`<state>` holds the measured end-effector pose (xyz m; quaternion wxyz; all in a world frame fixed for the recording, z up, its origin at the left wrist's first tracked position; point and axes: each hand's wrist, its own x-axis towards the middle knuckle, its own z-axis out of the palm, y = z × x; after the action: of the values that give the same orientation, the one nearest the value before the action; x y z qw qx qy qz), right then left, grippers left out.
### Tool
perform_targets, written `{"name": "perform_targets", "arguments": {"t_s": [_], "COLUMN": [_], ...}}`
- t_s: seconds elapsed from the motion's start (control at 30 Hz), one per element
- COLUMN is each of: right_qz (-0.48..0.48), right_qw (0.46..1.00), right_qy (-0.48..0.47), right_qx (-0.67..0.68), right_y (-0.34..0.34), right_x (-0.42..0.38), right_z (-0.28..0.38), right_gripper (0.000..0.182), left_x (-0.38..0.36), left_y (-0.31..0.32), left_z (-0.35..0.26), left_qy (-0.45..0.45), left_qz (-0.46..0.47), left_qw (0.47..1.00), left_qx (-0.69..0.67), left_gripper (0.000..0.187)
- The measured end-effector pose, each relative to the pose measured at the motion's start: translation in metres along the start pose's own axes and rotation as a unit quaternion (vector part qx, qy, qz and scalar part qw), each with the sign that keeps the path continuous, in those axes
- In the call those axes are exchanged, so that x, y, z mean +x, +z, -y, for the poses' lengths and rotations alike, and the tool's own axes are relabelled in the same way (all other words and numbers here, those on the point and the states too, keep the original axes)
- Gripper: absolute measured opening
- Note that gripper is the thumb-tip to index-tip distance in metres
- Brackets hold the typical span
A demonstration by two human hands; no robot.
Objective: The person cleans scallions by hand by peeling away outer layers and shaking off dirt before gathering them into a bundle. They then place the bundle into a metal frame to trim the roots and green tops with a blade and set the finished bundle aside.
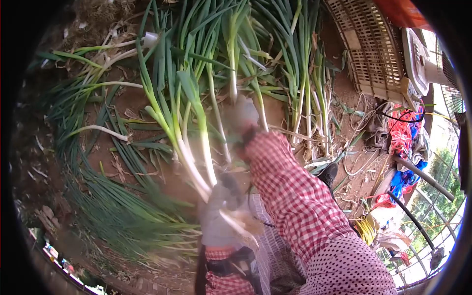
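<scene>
My left hand, in a pale, dirty glove, is closed around the white lower ends of a few green onions, whose leaves point up and away. A loose pale strip of peel hangs by that hand. Farther forward, my right hand, gloved and smeared by motion, is at the white stem of another green onion. Its fingers are blurred, so I cannot tell whether they grip the stem. Red checked sleeves cover both forearms.
Heaped green onions curve around the left side, with more stalks lying ahead on the brown ground. A slatted plastic basket and a fan stand at the upper right. Red and blue plastic strings lie at right; a dark shoe is nearby.
</scene>
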<state>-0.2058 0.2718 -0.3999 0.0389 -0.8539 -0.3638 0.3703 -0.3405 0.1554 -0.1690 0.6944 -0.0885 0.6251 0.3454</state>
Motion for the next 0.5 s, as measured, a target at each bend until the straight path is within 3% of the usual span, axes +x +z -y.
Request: {"name": "perform_targets", "arguments": {"t_s": [0.03, 0.1, 0.13, 0.17, 0.2, 0.27, 0.3, 0.43, 0.5], "right_qz": [0.05, 0.106, 0.116, 0.12, 0.064, 0.149, 0.188, 0.203, 0.174], "right_qw": [0.996, 0.988, 0.979, 0.974, 0.964, 0.961, 0.954, 0.924, 0.923], "right_qy": [-0.056, -0.107, -0.102, -0.126, -0.203, -0.132, -0.104, -0.276, -0.25], "right_qx": [-0.045, 0.023, 0.134, 0.144, 0.161, 0.192, 0.207, 0.171, 0.235], "right_y": [0.038, 0.037, -0.001, -0.02, -0.032, -0.079, -0.091, -0.105, -0.095], "right_x": [0.032, 0.036, 0.002, -0.027, -0.054, -0.114, -0.136, -0.169, -0.15], "right_z": [-0.024, -0.037, -0.025, -0.027, -0.038, -0.035, -0.037, -0.052, -0.05], "right_gripper": [0.042, 0.035, 0.033, 0.034, 0.036, 0.036, 0.035, 0.016, 0.029], "left_x": [-0.004, -0.01, -0.01, -0.008, -0.004, 0.005, 0.012, 0.014, 0.006], "left_y": [0.005, 0.018, 0.026, 0.029, 0.027, 0.017, 0.011, 0.006, 0.015], "left_z": [-0.007, -0.021, -0.023, -0.023, -0.019, -0.001, 0.017, 0.036, 0.031], "left_qy": [-0.008, -0.013, -0.016, -0.016, -0.018, -0.025, 0.023, -0.006, -0.015], "left_qz": [-0.039, -0.059, -0.065, -0.06, -0.059, -0.062, -0.056, -0.037, -0.04], "left_qw": [0.999, 0.998, 0.997, 0.997, 0.996, 0.993, 0.995, 0.995, 0.996], "left_qx": [0.015, 0.031, 0.035, 0.048, 0.064, 0.1, 0.08, 0.097, 0.078], "left_gripper": [0.032, 0.032, 0.032, 0.031, 0.031, 0.032, 0.032, 0.031, 0.032]}}
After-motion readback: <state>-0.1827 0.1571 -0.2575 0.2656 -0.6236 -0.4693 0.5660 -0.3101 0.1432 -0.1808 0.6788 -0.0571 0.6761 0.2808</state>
